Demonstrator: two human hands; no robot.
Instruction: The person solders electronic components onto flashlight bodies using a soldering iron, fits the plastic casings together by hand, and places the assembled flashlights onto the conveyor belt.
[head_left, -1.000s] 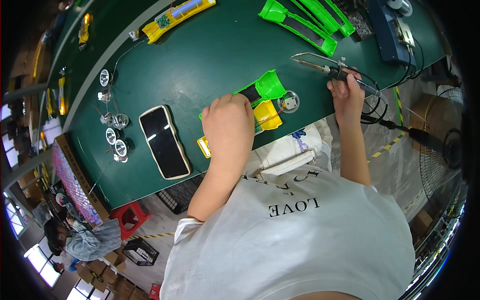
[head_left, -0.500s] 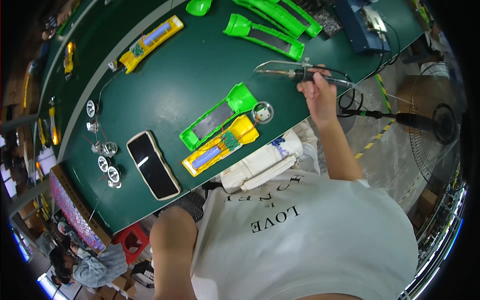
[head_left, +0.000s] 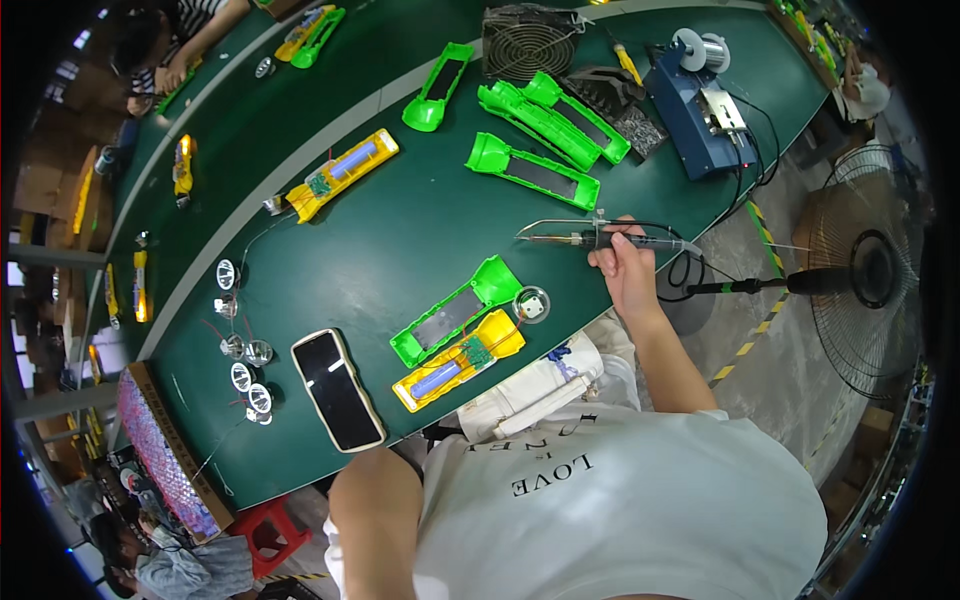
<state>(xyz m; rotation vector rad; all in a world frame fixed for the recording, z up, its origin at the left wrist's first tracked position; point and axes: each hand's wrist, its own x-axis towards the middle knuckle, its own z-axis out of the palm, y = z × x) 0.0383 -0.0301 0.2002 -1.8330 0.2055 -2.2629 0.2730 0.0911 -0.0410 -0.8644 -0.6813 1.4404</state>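
My right hand (head_left: 628, 270) is closed around the black handle of a soldering iron (head_left: 590, 239) with a thin metal guide tube above it. The iron's tip points left over the green tabletop, apart from other things. Below and left of it lies an open yellow flashlight half (head_left: 460, 362) with a blue battery cell, a small green circuit board and red wires. A green shell half (head_left: 458, 312) lies just behind it. Beside both sits a round lamp head (head_left: 531, 304). My left arm (head_left: 378, 510) shows at the lower edge, bent; the left hand is not visible.
A phone (head_left: 338, 390), several lamp reflectors (head_left: 240, 376) and another yellow half (head_left: 340, 176) lie to the left. Green shells (head_left: 535, 170), a fan grille (head_left: 528, 45) and a blue solder feeder (head_left: 700, 125) stand at the back. A standing fan (head_left: 870, 265) is right; another person works far left.
The view has tilted, so the table sits lower and more of its far side shows. My right hand still holds the soldering iron, its tip away from the yellow half.
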